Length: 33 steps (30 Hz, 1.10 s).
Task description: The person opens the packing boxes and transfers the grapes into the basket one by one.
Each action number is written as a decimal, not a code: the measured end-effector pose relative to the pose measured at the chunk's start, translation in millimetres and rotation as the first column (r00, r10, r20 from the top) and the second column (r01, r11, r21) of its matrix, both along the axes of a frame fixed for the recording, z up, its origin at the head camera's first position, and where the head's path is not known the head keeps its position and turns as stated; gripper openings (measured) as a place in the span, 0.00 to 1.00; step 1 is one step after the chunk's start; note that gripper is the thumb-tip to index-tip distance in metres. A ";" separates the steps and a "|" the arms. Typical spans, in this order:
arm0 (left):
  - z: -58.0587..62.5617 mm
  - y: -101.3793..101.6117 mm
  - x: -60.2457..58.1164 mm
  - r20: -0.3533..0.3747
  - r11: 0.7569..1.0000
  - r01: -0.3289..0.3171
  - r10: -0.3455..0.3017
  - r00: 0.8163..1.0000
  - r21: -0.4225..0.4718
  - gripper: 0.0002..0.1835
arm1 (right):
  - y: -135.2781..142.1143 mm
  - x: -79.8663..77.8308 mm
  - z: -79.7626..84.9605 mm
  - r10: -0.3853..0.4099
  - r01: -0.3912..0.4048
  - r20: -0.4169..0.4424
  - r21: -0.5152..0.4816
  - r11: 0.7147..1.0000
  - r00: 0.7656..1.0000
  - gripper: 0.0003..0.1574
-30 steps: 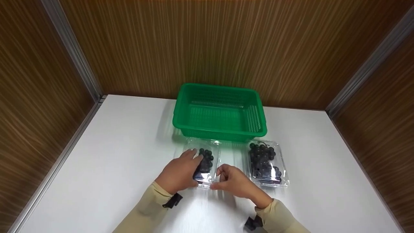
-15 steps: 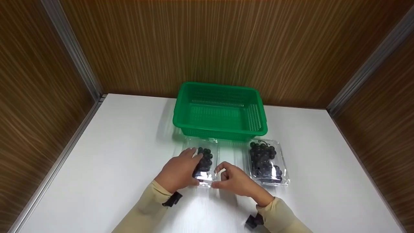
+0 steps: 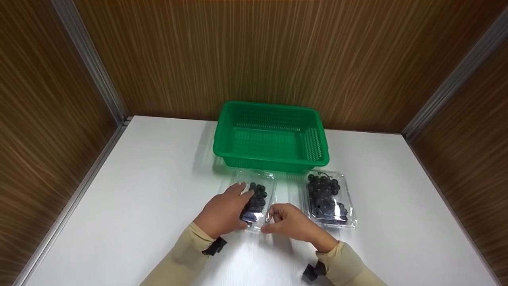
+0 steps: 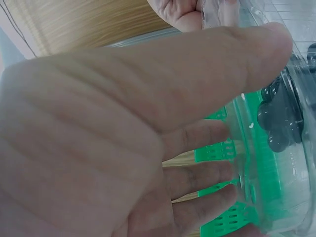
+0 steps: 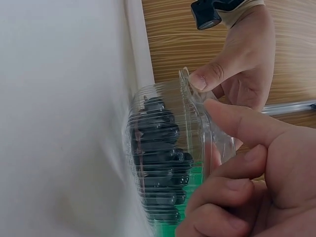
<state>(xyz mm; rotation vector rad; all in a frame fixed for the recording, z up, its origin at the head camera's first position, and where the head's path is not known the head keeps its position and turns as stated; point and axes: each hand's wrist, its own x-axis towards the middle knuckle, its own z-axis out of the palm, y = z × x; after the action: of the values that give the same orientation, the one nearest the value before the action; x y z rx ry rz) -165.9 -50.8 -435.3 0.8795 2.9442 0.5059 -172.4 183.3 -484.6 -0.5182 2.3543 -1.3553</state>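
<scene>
A clear plastic clamshell box [image 3: 248, 174] of dark grapes [image 3: 258, 194] lies on the white table, in front of the green basket. My left hand [image 3: 222, 214] rests over its left side with fairly straight fingers, the thumb at the front edge. In the left wrist view, that thumb [image 4: 212, 69] reaches the box's rim, and the other fingers touch the lid. At the front right corner my right hand [image 3: 293, 224] pinches the plastic rim, its fingers curled. The right wrist view shows the grapes [image 5: 163, 163] through the ribbed side, and the right thumb [image 5: 232, 116] right at the rim.
A second clear box [image 3: 351, 202] with dark grapes lies to the right of my right hand. The green basket [image 3: 270, 159] stands behind both boxes, nothing in it. Wood-patterned panels [image 3: 262, 51] enclose the white table [image 3: 158, 167] at the back and sides.
The box under my hands has shifted slightly right, my left hand with it. My right fingers, lifted a little off the corner half a second ago, are back at the rim. The basket and second box stay put.
</scene>
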 end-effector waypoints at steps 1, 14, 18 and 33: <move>0.6 0.2 0.1 0.000 1.000 0.000 0.000 1.000 -0.001 0.44 | -0.1 -0.3 0.0 0.000 0.000 -0.002 0.000 1.000 1.000 0.16; 2.1 -0.3 -1.3 -0.007 1.000 -0.014 0.014 1.000 -0.017 0.44 | 1.3 -6.1 4.3 0.014 -0.013 0.013 -0.032 0.999 1.000 0.16; 3.2 1.8 -2.2 -0.005 0.999 -0.020 0.020 1.000 -0.031 0.44 | 1.7 -6.4 5.1 0.021 -0.020 0.006 -0.029 0.999 1.000 0.14; 2.2 1.5 2.5 0.062 1.000 -0.016 0.017 0.998 -0.019 0.46 | 3.2 1.1 3.2 0.040 -0.036 0.093 -0.044 0.998 0.995 0.11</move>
<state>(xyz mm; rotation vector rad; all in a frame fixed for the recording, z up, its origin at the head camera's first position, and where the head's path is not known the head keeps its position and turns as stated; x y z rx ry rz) -163.4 -49.3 -433.1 0.8225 2.8976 0.4969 -171.3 186.4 -481.4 -0.4974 2.2338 -1.3843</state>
